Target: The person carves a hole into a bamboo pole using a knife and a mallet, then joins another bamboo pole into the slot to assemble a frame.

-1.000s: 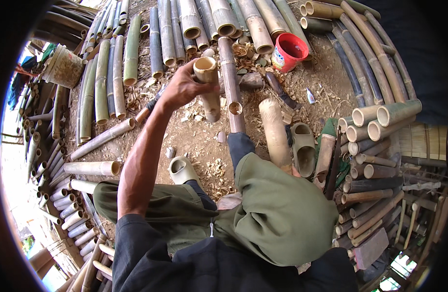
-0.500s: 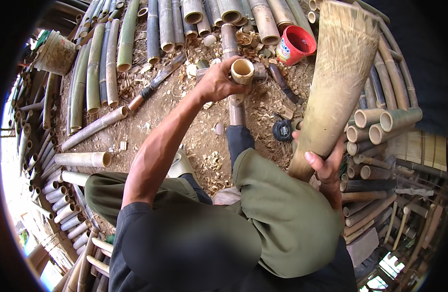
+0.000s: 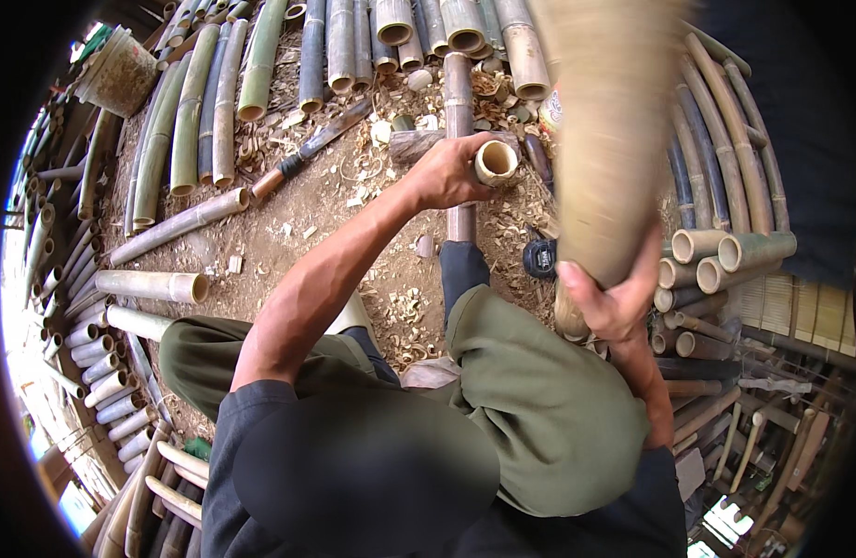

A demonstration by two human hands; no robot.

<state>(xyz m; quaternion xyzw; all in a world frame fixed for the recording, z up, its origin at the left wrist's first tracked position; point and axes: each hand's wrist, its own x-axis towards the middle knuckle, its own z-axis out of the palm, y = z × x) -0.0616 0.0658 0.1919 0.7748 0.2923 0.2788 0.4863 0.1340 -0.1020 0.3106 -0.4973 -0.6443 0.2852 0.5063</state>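
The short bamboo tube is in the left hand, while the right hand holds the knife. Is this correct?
No: the right hand holds a large pale club-like tool; the head view shows the knife lying on the ground. The left hand does hold the short bamboo tube.

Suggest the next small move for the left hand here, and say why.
The left hand should probably slide its grip slightly lower on the short bamboo tube. It wraps the tube close to the open rim, while the right hand holds a thick pale club, blurred, so a blow to that rim might catch it.
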